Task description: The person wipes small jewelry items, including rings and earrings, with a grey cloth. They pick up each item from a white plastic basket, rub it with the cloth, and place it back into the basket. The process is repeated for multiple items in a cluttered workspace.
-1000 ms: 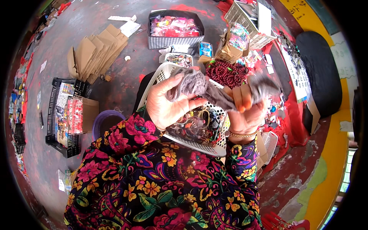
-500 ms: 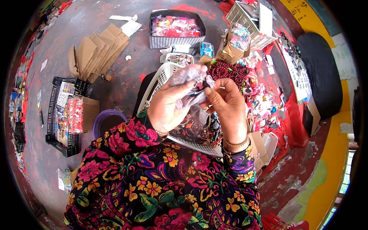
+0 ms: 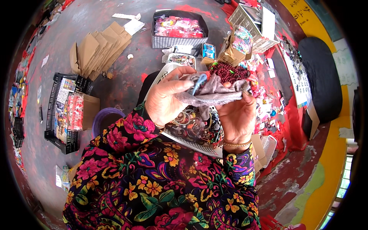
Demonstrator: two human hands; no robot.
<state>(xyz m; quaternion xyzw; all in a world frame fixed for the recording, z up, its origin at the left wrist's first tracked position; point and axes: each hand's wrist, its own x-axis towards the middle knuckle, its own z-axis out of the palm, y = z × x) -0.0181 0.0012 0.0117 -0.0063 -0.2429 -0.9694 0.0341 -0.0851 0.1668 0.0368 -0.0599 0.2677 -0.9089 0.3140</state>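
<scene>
A greyish-mauve piece of soft, thin cloth, perhaps a small pouch [image 3: 214, 99], is stretched between my two hands above the basket. My left hand [image 3: 165, 97] grips its left side, thumb on top. A light-blue loop like a hair tie [image 3: 199, 84] stands at the cloth by my left fingertips; whether it lies inside a fold I cannot tell. My right hand [image 3: 238, 119] pinches the right end of the cloth, some fingers hidden behind it. Below, the white plastic basket [image 3: 188, 146] holds a tangle of elastic loops and cords [image 3: 191, 126], partly covered by my hands.
Beyond the basket lie dark-red bead strings [image 3: 230, 73], a small blue-topped box [image 3: 209, 50] and a checked bin [image 3: 178, 42] of bagged goods. To the left are folded cardboard [image 3: 101, 48], a black crate [image 3: 63, 115] and a purple bucket [image 3: 105, 120]. Small items litter the right.
The bunched cloth has been spread out sideways. My right hand has moved right and turned palm up with the cloth's end, and the light-blue loop has come into view.
</scene>
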